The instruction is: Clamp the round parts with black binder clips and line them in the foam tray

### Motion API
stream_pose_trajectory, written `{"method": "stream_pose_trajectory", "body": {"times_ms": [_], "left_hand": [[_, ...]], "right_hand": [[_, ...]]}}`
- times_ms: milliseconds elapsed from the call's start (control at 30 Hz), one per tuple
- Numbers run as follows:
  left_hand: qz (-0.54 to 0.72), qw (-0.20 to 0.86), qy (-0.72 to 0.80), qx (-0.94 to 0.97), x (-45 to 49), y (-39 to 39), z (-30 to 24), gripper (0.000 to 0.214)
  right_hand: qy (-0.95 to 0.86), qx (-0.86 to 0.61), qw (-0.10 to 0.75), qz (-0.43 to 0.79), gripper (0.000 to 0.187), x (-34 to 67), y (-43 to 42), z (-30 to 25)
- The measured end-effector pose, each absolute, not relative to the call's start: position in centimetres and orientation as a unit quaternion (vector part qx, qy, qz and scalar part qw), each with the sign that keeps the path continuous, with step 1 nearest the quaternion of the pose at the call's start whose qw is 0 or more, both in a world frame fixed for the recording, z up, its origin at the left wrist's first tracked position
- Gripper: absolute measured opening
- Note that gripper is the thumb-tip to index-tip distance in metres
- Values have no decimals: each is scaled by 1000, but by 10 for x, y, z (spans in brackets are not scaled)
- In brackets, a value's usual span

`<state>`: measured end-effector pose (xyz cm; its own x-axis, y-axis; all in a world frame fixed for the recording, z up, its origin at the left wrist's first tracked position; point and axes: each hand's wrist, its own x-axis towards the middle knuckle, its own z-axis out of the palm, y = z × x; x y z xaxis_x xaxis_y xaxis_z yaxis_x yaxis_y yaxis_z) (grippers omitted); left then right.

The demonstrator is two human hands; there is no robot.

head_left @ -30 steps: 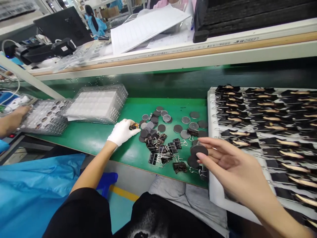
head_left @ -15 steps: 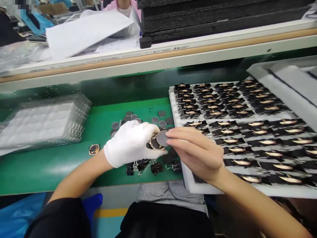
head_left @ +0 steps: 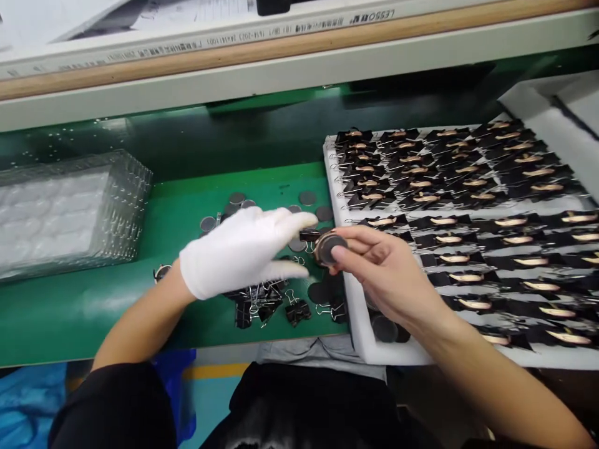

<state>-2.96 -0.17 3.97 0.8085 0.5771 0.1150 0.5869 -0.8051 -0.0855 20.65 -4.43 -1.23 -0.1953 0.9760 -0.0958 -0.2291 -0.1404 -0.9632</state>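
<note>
My right hand pinches a watch case with a dark grey round disc laid over its face, the thumb pressing on the disc. Beside the case shows a black binder clip; whether it grips the case I cannot tell. My left hand, in a white glove, is just left of the case with thumb and fingers spread and nothing visible between them. Below it lies a heap of black binder clips. Another watch case rests by my left forearm, partly hidden.
On the right, a white foam tray carries rows of clipped watch cases. Loose grey discs lie on the green tabletop. Stacked clear plastic trays stand at left. A shelf edge crosses the back.
The watch case has passed from my left hand to my right, and the disc now sits over it. My gloved fingers have opened. The view has tilted down.
</note>
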Motion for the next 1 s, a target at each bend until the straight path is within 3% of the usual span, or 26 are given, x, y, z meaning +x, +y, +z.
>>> {"method": "stream_pose_trajectory", "body": {"times_ms": [67,200,400,467,667,833,1000], "left_hand": [[16,57,-346,-936,-36,1,40,36],[72,72,-361,-927,-25,-5,22,47],[102,42,-327,-939,-5,-1,-3,26],[59,-2,-351,-935,-11,6,1,32],[-283,-237,-517,-773,-13,2,26,32],[-258,-379,-498,-736,0,-14,32,21],[-230,-340,-459,-788,-8,-13,30,30]], "right_hand": [[-378,-414,504,657,24,210,-42,-12],[-324,-418,508,679,26,212,-41,-10],[-358,-399,504,677,27,211,-41,-13],[-370,-396,509,669,25,211,-41,-15],[-399,-388,522,647,25,209,-44,-18],[-472,-372,512,614,22,208,-46,-21],[-556,-351,496,567,17,208,-49,-21]]}}
